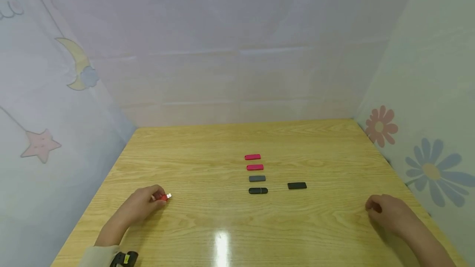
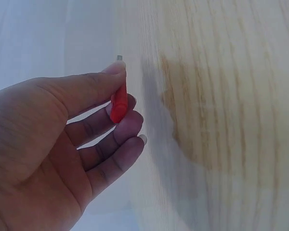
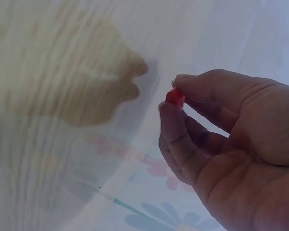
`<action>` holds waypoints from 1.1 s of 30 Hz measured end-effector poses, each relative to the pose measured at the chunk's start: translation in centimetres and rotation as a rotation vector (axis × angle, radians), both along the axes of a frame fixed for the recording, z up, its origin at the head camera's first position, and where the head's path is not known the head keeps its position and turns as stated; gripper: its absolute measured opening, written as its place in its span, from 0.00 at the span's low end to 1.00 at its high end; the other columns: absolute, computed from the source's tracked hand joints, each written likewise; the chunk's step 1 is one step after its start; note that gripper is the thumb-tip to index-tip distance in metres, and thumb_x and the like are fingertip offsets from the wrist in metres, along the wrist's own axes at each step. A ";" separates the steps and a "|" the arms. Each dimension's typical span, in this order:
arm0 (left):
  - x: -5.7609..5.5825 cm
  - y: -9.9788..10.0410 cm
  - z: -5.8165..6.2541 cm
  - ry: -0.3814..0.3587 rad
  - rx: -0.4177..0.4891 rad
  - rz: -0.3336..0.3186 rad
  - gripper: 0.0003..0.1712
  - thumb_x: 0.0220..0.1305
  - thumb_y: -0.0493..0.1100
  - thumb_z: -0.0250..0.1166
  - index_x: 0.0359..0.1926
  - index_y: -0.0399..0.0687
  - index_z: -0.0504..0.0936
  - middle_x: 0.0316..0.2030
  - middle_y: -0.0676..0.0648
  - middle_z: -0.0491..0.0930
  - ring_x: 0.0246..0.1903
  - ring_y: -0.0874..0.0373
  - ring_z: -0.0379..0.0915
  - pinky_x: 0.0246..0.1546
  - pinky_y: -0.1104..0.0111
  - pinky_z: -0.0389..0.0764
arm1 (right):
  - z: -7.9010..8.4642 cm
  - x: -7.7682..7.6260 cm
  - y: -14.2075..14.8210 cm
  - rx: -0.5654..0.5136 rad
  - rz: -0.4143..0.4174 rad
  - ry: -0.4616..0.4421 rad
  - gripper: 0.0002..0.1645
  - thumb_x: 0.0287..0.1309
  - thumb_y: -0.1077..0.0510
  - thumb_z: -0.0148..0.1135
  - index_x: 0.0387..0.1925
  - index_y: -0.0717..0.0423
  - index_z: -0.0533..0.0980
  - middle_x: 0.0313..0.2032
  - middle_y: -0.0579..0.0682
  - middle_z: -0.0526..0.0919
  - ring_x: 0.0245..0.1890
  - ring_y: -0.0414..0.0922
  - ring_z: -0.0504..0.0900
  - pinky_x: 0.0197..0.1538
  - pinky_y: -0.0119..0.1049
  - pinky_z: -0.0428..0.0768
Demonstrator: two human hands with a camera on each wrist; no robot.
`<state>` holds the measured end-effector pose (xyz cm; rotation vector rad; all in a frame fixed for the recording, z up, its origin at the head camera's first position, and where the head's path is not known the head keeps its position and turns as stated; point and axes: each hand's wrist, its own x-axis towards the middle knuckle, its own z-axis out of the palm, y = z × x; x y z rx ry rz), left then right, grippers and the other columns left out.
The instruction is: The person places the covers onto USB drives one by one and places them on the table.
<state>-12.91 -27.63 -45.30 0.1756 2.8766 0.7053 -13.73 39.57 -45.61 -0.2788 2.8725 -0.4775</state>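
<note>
My left hand (image 1: pixel 142 204) pinches a red USB stick (image 2: pixel 119 103) between thumb and fingers, at the left side of the table. Its bare metal plug points to the right in the head view. Over at the table's right side, my right hand (image 1: pixel 390 213) holds a small red cap (image 3: pixel 175 97) between thumb and forefinger. That cap is hidden by the fingers in the head view. Both hands are just above the wood, and their shadows fall beside them.
Mid-table, a column holds two pink USB sticks (image 1: pixel 255 167), a grey one (image 1: pixel 257 178) and a black one (image 1: pixel 257 190). Another black stick (image 1: pixel 297 185) lies to their right. Printed cloth walls (image 1: pixel 237 77) enclose the wooden table (image 1: pixel 208 226) at the back and sides.
</note>
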 end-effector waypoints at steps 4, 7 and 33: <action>-0.1 0.1 0.1 0.027 0.003 -0.022 0.08 0.60 0.46 0.64 0.41 0.56 0.78 0.32 0.57 0.78 0.30 0.64 0.71 0.31 0.67 0.72 | 0.3 -0.1 -0.1 -0.013 0.002 -0.010 0.05 0.58 0.61 0.57 0.36 0.53 0.78 0.31 0.46 0.78 0.31 0.43 0.74 0.32 0.41 0.74; -0.2 0.2 0.1 0.066 -0.005 -0.048 0.07 0.61 0.47 0.64 0.42 0.58 0.78 0.32 0.58 0.79 0.31 0.66 0.72 0.32 0.67 0.74 | 0.5 -0.2 -0.7 -0.030 0.009 0.002 0.06 0.59 0.62 0.57 0.38 0.56 0.77 0.31 0.46 0.78 0.30 0.42 0.74 0.31 0.39 0.73; -2.0 4.5 -0.2 0.158 0.100 -0.142 0.10 0.60 0.47 0.64 0.43 0.59 0.77 0.31 0.62 0.77 0.29 0.67 0.70 0.30 0.72 0.73 | 1.4 -1.7 -8.9 -0.264 0.074 0.113 0.09 0.59 0.60 0.60 0.42 0.52 0.78 0.34 0.45 0.82 0.31 0.37 0.78 0.29 0.28 0.76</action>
